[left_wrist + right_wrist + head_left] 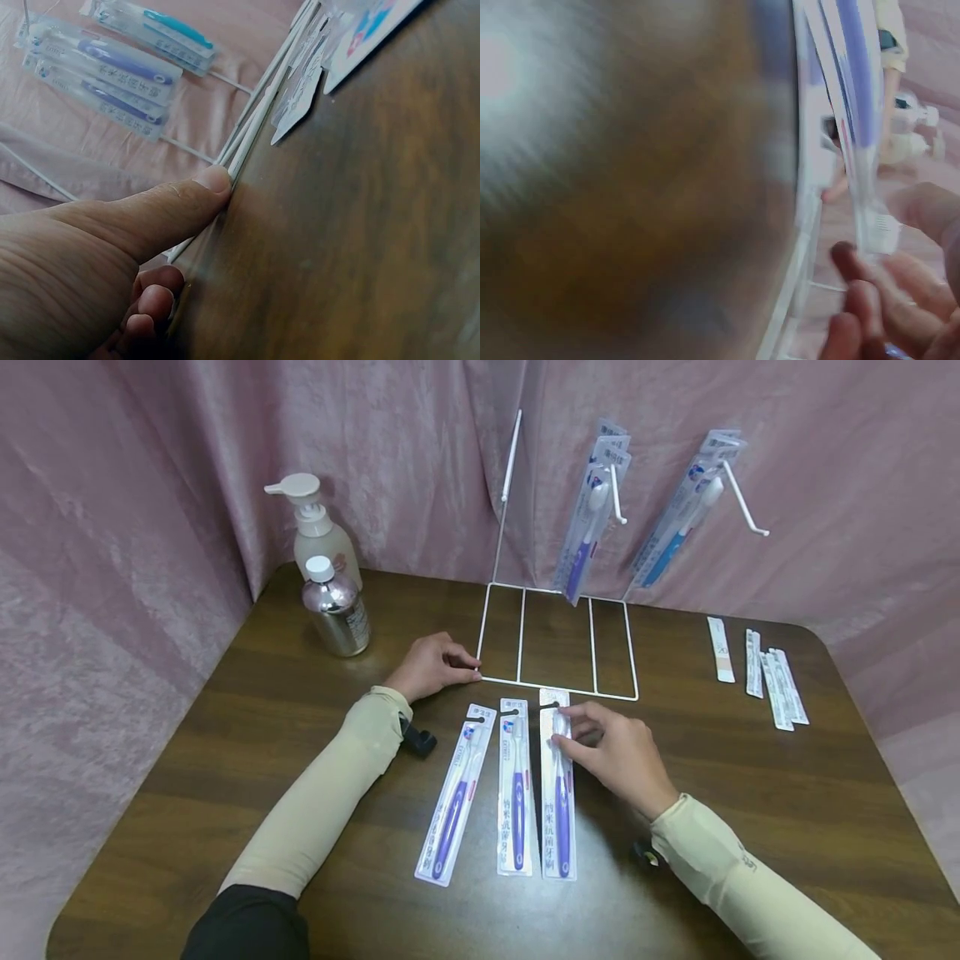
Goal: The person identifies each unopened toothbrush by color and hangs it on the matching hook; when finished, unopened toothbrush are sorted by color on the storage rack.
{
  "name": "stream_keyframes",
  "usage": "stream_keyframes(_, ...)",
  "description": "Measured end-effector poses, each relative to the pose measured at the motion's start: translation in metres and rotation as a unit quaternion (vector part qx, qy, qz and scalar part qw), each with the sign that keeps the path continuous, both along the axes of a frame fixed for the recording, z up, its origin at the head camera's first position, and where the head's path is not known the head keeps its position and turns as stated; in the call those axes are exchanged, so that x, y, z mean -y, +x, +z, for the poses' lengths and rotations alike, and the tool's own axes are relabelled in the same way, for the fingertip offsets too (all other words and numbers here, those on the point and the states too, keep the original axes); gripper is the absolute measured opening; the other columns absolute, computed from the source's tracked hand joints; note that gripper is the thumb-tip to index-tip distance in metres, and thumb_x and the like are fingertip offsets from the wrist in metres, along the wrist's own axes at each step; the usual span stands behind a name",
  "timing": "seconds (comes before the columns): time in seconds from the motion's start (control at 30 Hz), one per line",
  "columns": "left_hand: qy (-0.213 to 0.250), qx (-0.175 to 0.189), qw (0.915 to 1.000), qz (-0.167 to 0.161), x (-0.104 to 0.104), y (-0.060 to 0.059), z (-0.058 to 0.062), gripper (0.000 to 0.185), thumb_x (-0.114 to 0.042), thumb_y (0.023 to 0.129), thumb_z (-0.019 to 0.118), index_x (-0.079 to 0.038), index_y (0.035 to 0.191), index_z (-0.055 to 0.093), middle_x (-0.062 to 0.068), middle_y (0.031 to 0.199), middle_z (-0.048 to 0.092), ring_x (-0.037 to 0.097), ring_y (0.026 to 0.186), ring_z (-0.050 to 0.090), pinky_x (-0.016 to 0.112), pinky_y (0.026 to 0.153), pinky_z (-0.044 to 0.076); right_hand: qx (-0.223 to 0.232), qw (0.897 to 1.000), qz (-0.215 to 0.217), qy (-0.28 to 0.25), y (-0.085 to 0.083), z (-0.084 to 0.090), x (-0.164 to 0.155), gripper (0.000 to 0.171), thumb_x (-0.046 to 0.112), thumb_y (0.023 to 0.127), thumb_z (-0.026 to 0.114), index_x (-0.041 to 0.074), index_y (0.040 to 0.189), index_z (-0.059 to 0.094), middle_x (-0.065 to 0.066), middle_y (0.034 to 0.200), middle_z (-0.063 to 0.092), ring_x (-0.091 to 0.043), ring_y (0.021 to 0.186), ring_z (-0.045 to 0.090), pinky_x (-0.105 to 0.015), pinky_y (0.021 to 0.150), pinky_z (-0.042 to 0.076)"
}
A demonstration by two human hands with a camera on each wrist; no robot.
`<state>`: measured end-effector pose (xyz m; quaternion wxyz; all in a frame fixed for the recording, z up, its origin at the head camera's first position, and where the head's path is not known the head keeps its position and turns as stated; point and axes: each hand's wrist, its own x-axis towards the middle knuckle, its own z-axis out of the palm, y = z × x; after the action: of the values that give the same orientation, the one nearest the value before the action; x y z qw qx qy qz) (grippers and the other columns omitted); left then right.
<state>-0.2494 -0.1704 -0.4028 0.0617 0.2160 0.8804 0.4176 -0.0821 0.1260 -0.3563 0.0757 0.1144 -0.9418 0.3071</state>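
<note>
My feed shows pink curtain behind the rack on the wooden surface; left hand pinches the rack, right hand a toothbrush pack before it, lettered 纳米抗菌牙刷.

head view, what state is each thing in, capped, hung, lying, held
Pump bottle: upright, pump on
Silver bottle: upright, capped
Left hook: bare
Middle hook: hung with packs
Right hook: hung with packs
Wire rack: base on table, near left corner held by left hand
Left pack: lying on table
Middle pack: lying on table
Right pack: pinched near its top by right hand
White strips: lying on table
</note>
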Motion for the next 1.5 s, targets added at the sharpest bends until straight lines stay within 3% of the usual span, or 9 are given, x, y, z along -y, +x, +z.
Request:
stream_keyframes(0.07,0.000,-0.001,1.0000,0.001,0.000,0.000,0.001,0.020,-0.030,0.087,0.091,-0.022,0.104,0.087,0.003,0.092,0.061,0.020,0.082,0.053,0.034,0.073,0.044,-0.067,0.998,0.003,-0.010,-0.002,0.011,-0.002,0.037,0.022,0.089,0.088,0.012,0.123,0.078,0.000,0.089,0.079,-0.009,0.066,0.065,-0.029,0.059,0.049)
stream_keyframes(0.13,0.000,-0.001,1.0000,0.001,0.000,0.000,0.001,0.019,-0.030,0.087,0.090,-0.022,0.104,0.087,0.003,0.092,0.061,0.020,0.082,0.052,0.034,0.073,0.043,-0.160,0.987,0.009,-0.014,-0.006,0.026,-0.004,0.038,0.019,0.088,0.088,0.011,0.124,0.078,-0.001,0.087,0.079,-0.009,0.059,0.056,-0.026,0.055,0.043)
stream_keyframes(0.3,-0.001,-0.002,1.0000,0.001,0.001,0.000,0.000,0.019,-0.030,0.087,0.090,-0.023,0.104,0.087,0.003,0.093,0.061,0.019,0.082,0.053,0.034,0.072,0.044,-0.359,0.933,0.001,-0.041,-0.020,0.072,-0.002,0.041,0.012,0.085,0.088,0.006,0.125,0.078,-0.011,0.081,0.075,-0.019,0.058,0.041,-0.032,0.060,0.031)
stream_keyframes(0.4,-0.002,-0.007,1.0000,0.001,0.001,0.000,-0.001,0.018,-0.030,0.087,0.090,-0.023,0.103,0.087,0.002,0.092,0.061,0.019,0.082,0.053,0.034,0.072,0.044,-0.414,0.907,-0.022,-0.068,-0.030,0.097,0.001,0.037,0.012,0.086,0.088,0.004,0.121,0.079,-0.015,0.087,0.077,-0.024,0.059,0.040,-0.038,0.064,0.029)
stream_keyframes(0.5,0.001,-0.011,0.9999,-0.002,0.001,-0.001,-0.002,0.018,-0.030,0.087,0.090,-0.023,0.103,0.087,0.002,0.091,0.061,0.020,0.081,0.052,0.034,0.072,0.044,-0.431,0.898,-0.046,-0.084,-0.041,0.114,0.003,0.035,0.012,0.088,0.088,0.006,0.121,0.079,-0.016,0.096,0.079,-0.024,0.061,0.041,-0.034,0.068,0.030)
stream_keyframes(0.67,0.004,-0.011,0.9999,-0.002,0.001,-0.001,-0.003,0.016,-0.030,0.087,0.090,-0.023,0.101,0.087,0.002,0.091,0.061,0.021,0.081,0.052,0.035,0.073,0.044,-0.413,0.903,-0.064,-0.103,-0.055,0.125,0.005,0.036,0.015,0.089,0.088,0.011,0.124,0.079,-0.015,0.094,0.079,-0.020,0.065,0.044,-0.024,0.073,0.029)
stream_keyframes(0.97,-0.002,-0.022,0.9998,-0.003,0.001,-0.002,-0.003,0.012,-0.030,0.087,0.090,-0.023,0.096,0.087,0.002,0.090,0.060,0.021,0.081,0.051,0.035,0.072,0.043,-0.370,0.916,-0.084,-0.126,-0.070,0.122,0.010,0.035,0.018,0.090,0.088,0.014,0.124,0.079,-0.009,0.098,0.081,-0.014,0.062,0.044,-0.021,0.064,0.030)
stream_keyframes(1.17,0.001,-0.020,0.9998,-0.004,0.002,-0.002,-0.003,0.012,-0.030,0.087,0.091,-0.024,0.096,0.087,0.001,0.089,0.060,0.021,0.080,0.051,0.035,0.072,0.043,-0.333,0.927,-0.109,-0.130,-0.095,0.120,0.011,0.034,0.024,0.092,0.086,0.011,0.122,0.080,-0.005,0.107,0.080,-0.004,0.056,0.040,-0.019,0.058,0.031)
stream_keyframes(1.5,0.003,-0.021,0.9998,-0.005,0.001,-0.001,-0.003,0.012,-0.031,0.086,0.091,-0.024,0.096,0.087,0.001,0.089,0.060,0.020,0.081,0.052,0.034,0.073,0.043,-0.313,0.933,-0.149,-0.102,-0.138,0.119,0.008,0.036,0.029,0.094,0.083,0.010,0.123,0.074,-0.007,0.109,0.080,-0.028,0.080,0.072,-0.022,0.063,0.029)
